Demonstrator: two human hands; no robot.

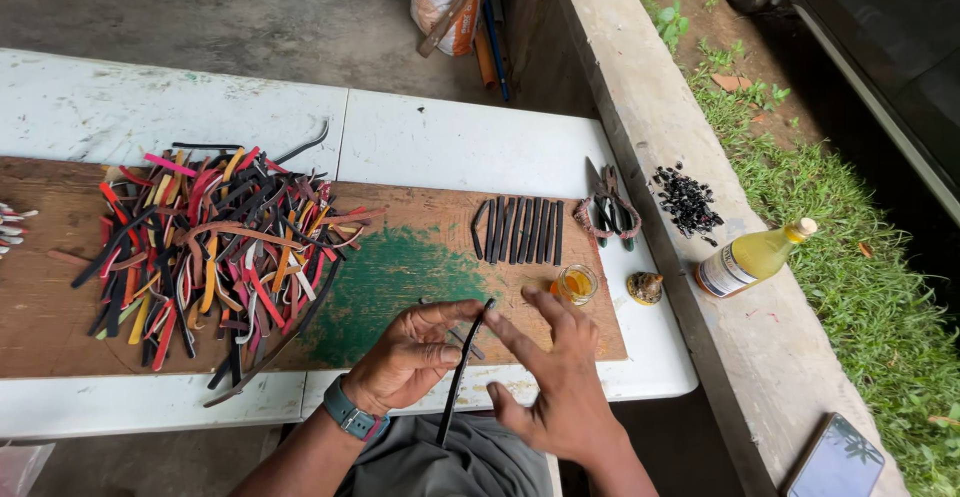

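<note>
At the left of the wooden board (60,307) lay a heap of coloured strips (215,257), red, yellow and black mixed. Nearer the middle, the left hand (410,357) had closed thumb and forefinger on a thin black strip (458,377), which hung down past the surface's edge (150,402) toward the lap. The right hand (560,387) stood open, fingers spread (touching the strip's top, holding nothing). Further right sat a row of black strips (520,229), a small jar of yellow liquid (576,284), scissors (608,209) and a bottle (752,259).
</note>
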